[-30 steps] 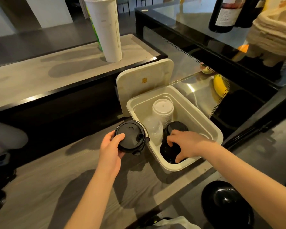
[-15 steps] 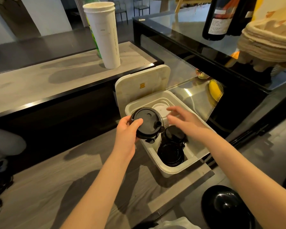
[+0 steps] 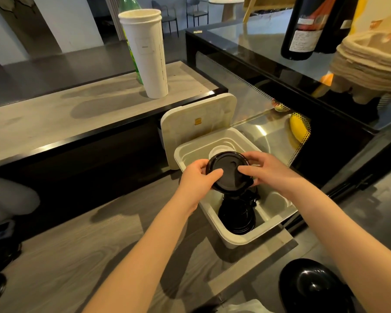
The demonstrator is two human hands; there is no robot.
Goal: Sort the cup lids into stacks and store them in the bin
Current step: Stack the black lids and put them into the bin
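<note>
While both hands are holding a black lid over the bin, the task is looking well advanced but not finished. A black stack is already sitting in the near end of the bin, and white lids are showing at the far end, partly hidden behind the held lid. The bin cover is leaning upright behind the bin, so closing is not yet done.

Judgement: what is remaining is setting this lid onto the black stack directly below it. No loose lids are showing on the wooden worktop in view. Whether more lids are hanging beneath the held one, I cannot tell.

Pose: the left hand is gripping the lid's left edge, thumb lying across the top. The right hand is gripping the right edge, thumb also on top, fingers curling around the far rim. Both forearms are reaching forward and converging, and the lid is tilting slightly toward the camera.
</note>
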